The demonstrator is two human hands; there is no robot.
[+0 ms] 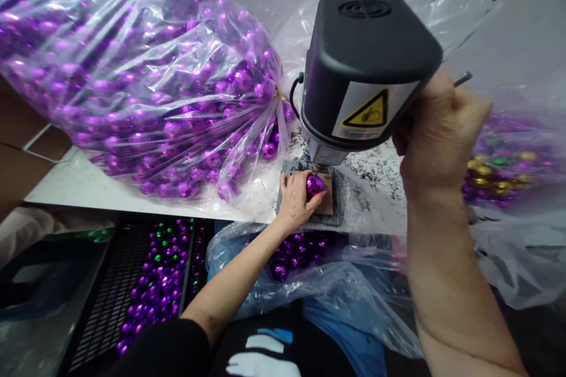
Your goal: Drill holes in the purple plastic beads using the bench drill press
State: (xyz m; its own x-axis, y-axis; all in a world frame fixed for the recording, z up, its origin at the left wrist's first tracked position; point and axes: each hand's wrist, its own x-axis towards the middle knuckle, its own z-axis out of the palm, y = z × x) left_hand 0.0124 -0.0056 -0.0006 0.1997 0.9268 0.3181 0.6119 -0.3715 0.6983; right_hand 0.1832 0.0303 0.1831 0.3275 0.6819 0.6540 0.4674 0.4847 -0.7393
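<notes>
1. Two bare hands at work; left hand (pixel 295 197) reaches forward, forearm slanting up from lower left, black sleeve at the elbow, wrist low over the plate (pixel 335 215); fingers curled round a ball (pixel 315 184), pinching it.
2. Right hand (pixel 435 129) is raised high, forearm near upright from the lower right; fist closed round a lever (pixel 463 78), back of hand to camera; only the rod's tip shows past the fist.
3. Ball: small, round, shiny metallic purple; sits on the plate right under the press (pixel 362 65), near the table's (pixel 79 182) front edge; touching the left fingers; whether the spindle touches it, cannot tell.
4. Ball is round, so no long axis to read; spindle above it stands upright, pointing straight down at it; lever tip points right and slightly up.
5. Press: matte black hood, rounded corners, round vent on top; white label (pixel 369 111) with a yellow warning triangle on the near face; black cable at its left.
6. Plate: grey, square, flat, with a brown pad on it; table white, speckled black by the press.
7. Bag (pixel 132 82): big, clear, crinkled plastic, stuffed with purple balls; lies on the table left of the press, tied neck toward it.
8. Lap bag (pixel 309 259): clear, some purple balls inside, just below the plate; black slotted crate (pixel 115 306) at lower left holds purple and green balls; pile (pixel 499 165) of purple, gold and green balls under plastic at far right.
</notes>
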